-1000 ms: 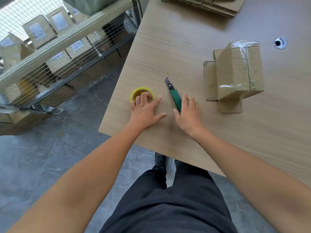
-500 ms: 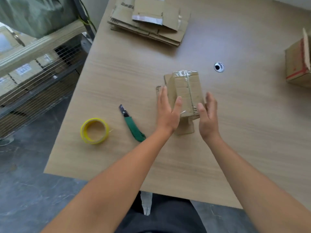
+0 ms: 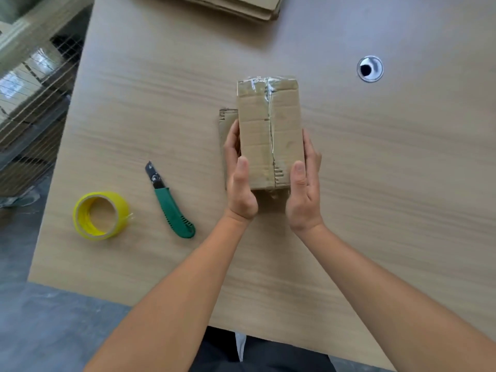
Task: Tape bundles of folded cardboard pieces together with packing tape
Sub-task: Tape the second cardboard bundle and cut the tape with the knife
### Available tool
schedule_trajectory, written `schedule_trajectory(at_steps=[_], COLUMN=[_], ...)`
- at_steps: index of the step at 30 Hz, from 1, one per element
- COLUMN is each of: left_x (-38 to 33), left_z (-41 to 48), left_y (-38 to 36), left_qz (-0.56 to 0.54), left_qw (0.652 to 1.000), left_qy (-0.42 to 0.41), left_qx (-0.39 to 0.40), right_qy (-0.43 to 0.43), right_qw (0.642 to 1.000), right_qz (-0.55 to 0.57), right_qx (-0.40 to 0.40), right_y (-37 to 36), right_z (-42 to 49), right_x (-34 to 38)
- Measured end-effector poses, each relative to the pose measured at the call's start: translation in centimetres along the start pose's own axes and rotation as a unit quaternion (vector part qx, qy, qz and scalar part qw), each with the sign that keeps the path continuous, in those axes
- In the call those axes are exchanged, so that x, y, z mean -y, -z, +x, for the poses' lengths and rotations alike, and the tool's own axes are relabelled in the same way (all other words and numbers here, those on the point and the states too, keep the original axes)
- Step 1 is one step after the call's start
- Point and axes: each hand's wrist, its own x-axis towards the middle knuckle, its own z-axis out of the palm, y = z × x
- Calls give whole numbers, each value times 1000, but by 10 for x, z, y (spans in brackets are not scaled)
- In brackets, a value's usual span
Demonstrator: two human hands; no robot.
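Bundle: we see the brown bundle of folded cardboard pieces [image 3: 269,135], bound with glossy clear tape along its length and over its far end. It sits in the middle of the pale wood-grain bench [image 3: 389,183], on a loose flat cardboard piece [image 3: 228,120] that sticks out to its left.
Left hand: the left hand [image 3: 240,183] grips the bundle's left side, fingers [image 3: 231,146] curled round the edge and thumb on top.
Right hand: the right hand [image 3: 304,191] grips the right side, thumb on top and fingers along the flank.
Tools: the yellow roll of packing tape [image 3: 100,216] and the green-handled utility knife [image 3: 170,202] lie toward the near left corner, well apart from both hands.
Change: a second ago the left hand rested on the roll and the right beside the knife. Half a second ago both reached open-palmed for the bundle, and now they clasp it.
Meaning: we judge this bundle's taping finished, with lifting it aside likely next.
Far edge: a stack of flattened cardboard sheets [image 3: 236,6] lies there.
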Motion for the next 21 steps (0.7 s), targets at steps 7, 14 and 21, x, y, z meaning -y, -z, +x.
schedule_trajectory(at_steps=[7, 14, 21], left_x=[-56, -123, -147], left_z=[26, 27, -9], left_y=[25, -1, 15], left_qz=[114, 79, 79], left_qw=[976, 993, 983], left_qy=[186, 89, 161], left_qx=[-2, 28, 37], right_qy=[-169, -121, -186], right_qw=[980, 985, 978], right_qz=[26, 113, 84], right_qx=[105, 52, 45], right_y=[30, 39, 51], right_z=[58, 62, -9], right_x=[42, 112, 129])
